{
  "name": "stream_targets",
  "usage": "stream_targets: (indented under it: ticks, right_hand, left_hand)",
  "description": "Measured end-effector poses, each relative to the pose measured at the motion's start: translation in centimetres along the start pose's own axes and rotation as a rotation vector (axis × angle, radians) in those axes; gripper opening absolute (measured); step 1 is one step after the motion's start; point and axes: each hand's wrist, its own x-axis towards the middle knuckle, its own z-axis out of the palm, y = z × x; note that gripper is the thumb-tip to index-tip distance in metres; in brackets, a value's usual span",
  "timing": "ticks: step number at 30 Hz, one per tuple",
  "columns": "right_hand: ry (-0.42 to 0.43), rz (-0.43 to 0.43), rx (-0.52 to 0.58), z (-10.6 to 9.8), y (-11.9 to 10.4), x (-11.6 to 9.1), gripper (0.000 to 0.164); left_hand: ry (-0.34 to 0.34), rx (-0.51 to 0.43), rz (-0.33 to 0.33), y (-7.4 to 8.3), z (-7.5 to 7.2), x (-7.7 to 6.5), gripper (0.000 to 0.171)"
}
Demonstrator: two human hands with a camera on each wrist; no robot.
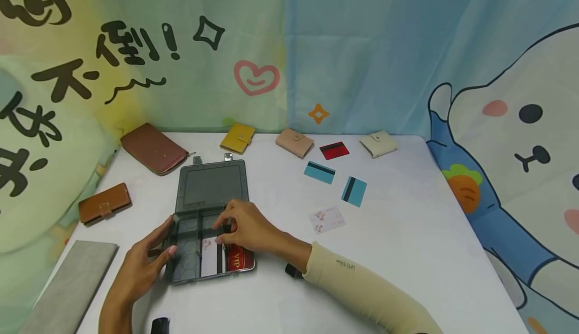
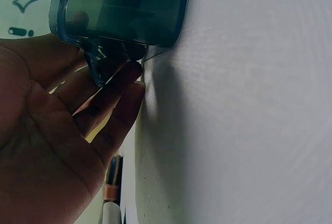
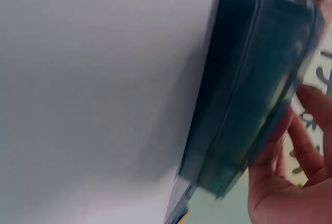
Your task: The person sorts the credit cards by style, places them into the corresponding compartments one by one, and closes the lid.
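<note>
A dark grey translucent compartment box (image 1: 187, 258) lies on the table with its lid (image 1: 212, 186) folded back. My left hand (image 1: 135, 268) grips the box's left side, thumb over the rim; in the left wrist view its fingers (image 2: 127, 102) curl beneath the edge. Above the right-hand compartments, my right hand (image 1: 249, 226) pinches a dark divider piece (image 1: 227, 229) between thumb and fingers. Below these fingers lie a white card with a black stripe (image 1: 209, 258) and a red VIP card (image 1: 239, 257), partly covered by the hand. In the right wrist view the box's side (image 3: 254, 94) is blurred.
Behind the box lie a brown zip wallet (image 1: 154, 148), yellow (image 1: 237, 137), pink (image 1: 295, 142) and cream (image 1: 379, 143) card holders. A tan wallet (image 1: 105, 203) and grey slab (image 1: 72, 289) are left. Red (image 1: 334, 150), blue (image 1: 319, 172) and patterned (image 1: 327, 220) cards lie right.
</note>
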Motion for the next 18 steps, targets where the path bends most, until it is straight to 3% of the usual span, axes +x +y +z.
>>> stream_targets:
  ticks: [4,9,18]
  right_hand:
    - [0.014,-0.025,0.149,-1.5,1.6,0.7,0.034]
    - [0.095,-0.014,0.261,-4.2,4.5,1.5,0.044]
    - [0.258,0.101,0.304,-8.7,10.6,1.6,0.05]
  left_hand:
    - [-0.002,0.008,0.001,0.0,0.0,0.0,0.071]
    - [0.002,-0.003,0.008,-0.1,0.0,0.0,0.071]
    - [0.001,-0.008,0.005,-0.2,0.0,-0.1,0.071]
